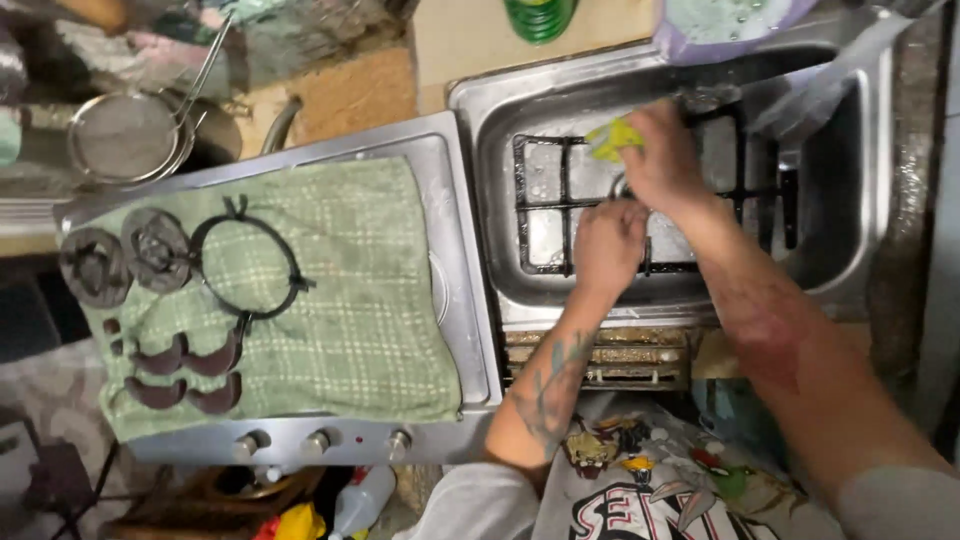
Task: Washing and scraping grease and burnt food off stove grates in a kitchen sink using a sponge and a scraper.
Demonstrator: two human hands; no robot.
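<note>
At the far left a metal strainer point(125, 135) rests on the worktop point(350, 95), out of the way of the wet work. Next to it, the steel cooktop point(455, 250) is covered with a green checked towel point(370, 300), and I think the towel is there to catch water: on it lie two round burner caps point(125, 258), a black ring support point(245, 268) and four small dark curved pieces point(185, 375), spread apart so each one can dry. To the right is the steel sink point(850, 150), and inside it the black cast-iron grate point(650, 195) lies flat on the bottom, with foam and water around its bars. The left hand point(608, 245) comes from below, with the forearm stretched forward over the front edge of the sink; its fingers point(600, 215) are curled down onto the front part of the grate, and it seems to press it so that it does not slide, though I cannot tell if they close fully around a bar. The right hand point(662, 160) reaches further in, with the wrist bent down, and its fingers are closed on a yellow-green sponge point(612, 138), which touches the grate near its upper left part. At the top edge, behind the sink, stand a green bottle point(540, 15) and a purple basin point(735, 25) with soapy water.
</note>
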